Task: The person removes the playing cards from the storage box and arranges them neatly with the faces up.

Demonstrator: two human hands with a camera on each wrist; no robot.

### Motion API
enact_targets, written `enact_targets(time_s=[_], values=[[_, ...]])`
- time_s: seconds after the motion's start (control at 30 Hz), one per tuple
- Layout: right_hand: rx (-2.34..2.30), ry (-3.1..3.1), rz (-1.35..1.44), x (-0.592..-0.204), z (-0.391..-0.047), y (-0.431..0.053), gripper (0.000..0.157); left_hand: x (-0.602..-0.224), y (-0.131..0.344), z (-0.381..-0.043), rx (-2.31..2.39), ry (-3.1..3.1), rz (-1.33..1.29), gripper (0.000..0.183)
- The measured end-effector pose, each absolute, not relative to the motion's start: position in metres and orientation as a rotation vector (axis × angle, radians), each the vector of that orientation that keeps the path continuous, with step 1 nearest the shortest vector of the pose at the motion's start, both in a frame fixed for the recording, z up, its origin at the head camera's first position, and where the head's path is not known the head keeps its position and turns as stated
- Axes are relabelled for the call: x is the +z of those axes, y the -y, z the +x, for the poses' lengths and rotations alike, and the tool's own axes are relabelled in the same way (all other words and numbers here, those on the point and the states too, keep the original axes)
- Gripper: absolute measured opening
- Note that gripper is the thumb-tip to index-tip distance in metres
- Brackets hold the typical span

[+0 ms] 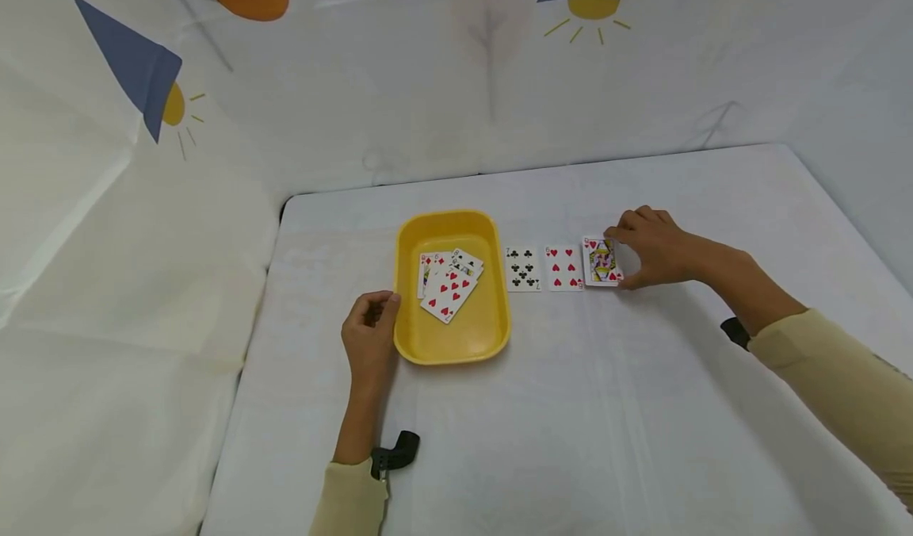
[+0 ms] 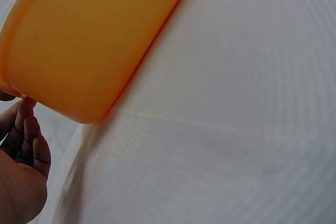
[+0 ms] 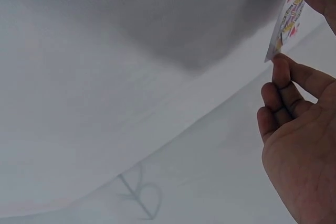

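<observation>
My left hand (image 1: 369, 334) pinches the left rim of a yellow plastic tray (image 1: 452, 350) between thumb and fingers. In the left wrist view, curled fingers (image 2: 27, 135) meet the tray's rim. Inside the tray several playing cards (image 1: 449, 294) lie face up and overlapping, a heart card on top. My right hand (image 1: 659, 246) grips a small stack of playing cards by opposite edges, with a queen of hearts (image 1: 602, 262) face up on top. In the right wrist view, the stack (image 3: 290, 20) is partly cut off, between thumb and fingertips.
Right of the tray, a seven of clubs (image 1: 524, 269) and a six of hearts (image 1: 564, 268) lie face up in a row with the stack. A white cloth covers the table (image 1: 571, 425). White hangings with printed figures (image 1: 456, 84) rise behind and at the left.
</observation>
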State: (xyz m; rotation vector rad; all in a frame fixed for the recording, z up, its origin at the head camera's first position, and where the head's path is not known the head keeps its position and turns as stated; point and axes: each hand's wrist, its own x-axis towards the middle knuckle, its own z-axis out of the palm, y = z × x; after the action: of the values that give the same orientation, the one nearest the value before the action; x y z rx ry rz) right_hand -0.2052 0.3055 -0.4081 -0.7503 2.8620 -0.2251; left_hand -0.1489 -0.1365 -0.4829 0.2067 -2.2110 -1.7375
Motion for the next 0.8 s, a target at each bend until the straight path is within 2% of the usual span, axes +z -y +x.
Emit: enact_targets(time_s=[0.8], values=[[-0.208,-2.833,-0.723,-0.416,-0.204,-0.313,0.078,-0.481,0.136,-0.148,-1.737,2.224,0.228,0.026]])
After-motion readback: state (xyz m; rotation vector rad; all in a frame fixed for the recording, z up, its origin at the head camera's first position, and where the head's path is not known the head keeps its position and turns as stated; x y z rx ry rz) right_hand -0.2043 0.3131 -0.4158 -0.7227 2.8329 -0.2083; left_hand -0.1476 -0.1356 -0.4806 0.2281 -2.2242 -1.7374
